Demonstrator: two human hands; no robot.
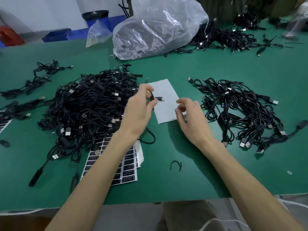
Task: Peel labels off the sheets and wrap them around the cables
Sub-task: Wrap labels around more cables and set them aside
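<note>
Over the white sheet (pixel 165 112), left hand (pixel 138 112) pinches a cable (pixel 159 98), right hand (pixel 191 117) grip apart; labels (pixel 126 165) illegible.

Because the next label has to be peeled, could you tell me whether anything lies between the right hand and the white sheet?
Nothing visible does. The right hand is at the white sheet's lower right corner; the cable in the left hand sits farther up the sheet.

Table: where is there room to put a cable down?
Best spot: the bare table at the near edge, between the label sheets and the right pile; only a small loop lies there. Another bare strip runs between the white sheet and the bag. Crowded: the left pile and the middle, where the left hand holds a cable.
</note>
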